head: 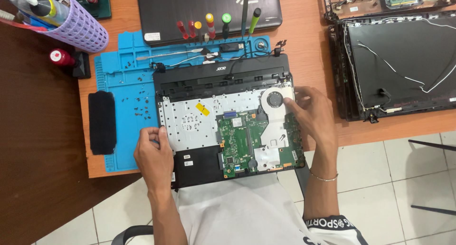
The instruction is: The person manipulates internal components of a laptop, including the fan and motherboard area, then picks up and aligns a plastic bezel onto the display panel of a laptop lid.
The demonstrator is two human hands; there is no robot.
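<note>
An opened laptop base [190, 83] lies in front of me, partly on a blue work mat [118, 74]. Inside it show a green circuit board [240, 140], a silvery metal plate [190, 121] and a white cooling fan with its heat sink [274, 102]. My left hand [153, 155] grips the base's left front edge. My right hand [311, 114] rests at the right edge, its fingers touching the fan housing.
Several screwdrivers [209, 26] stand along the mat's far edge, with small screws [137, 102] scattered on the mat. A black pad [102, 122] lies at left, a purple mesh basket [78, 24] far left. A closed laptop [209, 7] and dismantled laptop shells [399, 60] sit behind and right.
</note>
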